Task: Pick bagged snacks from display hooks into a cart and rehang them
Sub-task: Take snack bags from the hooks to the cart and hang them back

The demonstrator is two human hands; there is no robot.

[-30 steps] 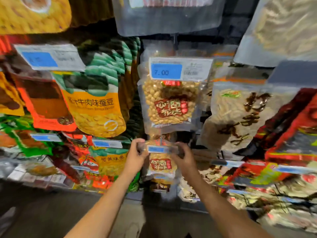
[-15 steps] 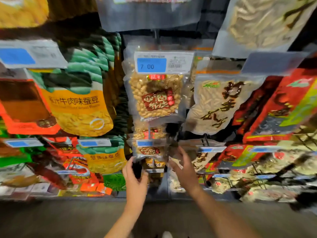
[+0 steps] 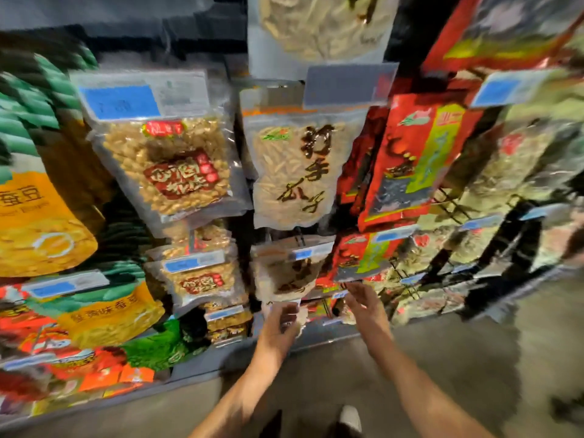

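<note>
We see left hand (image 3: 279, 320) low at 6 o'clock, fingers curled round bottom of pale seed bag (image 3: 284, 276). Bag hangs on low hook, under blue price tag (image 3: 305, 253). Right hand (image 3: 363, 306) just beside it at 5 o'clock, fingers loose, holding nothing, close to small red bag (image 3: 360, 257). Bigger pale seed bag (image 3: 290, 165) hangs up at 12 o'clock. Clear peanut bag (image 3: 170, 165) at 10 o'clock. Big red bag (image 3: 410, 159) at 2 o'clock. Yellow bean bag (image 3: 38, 229) at 9 o'clock. Picture blurry. We see gray floor (image 3: 442, 358) and shoe (image 3: 350, 417) below.
</note>
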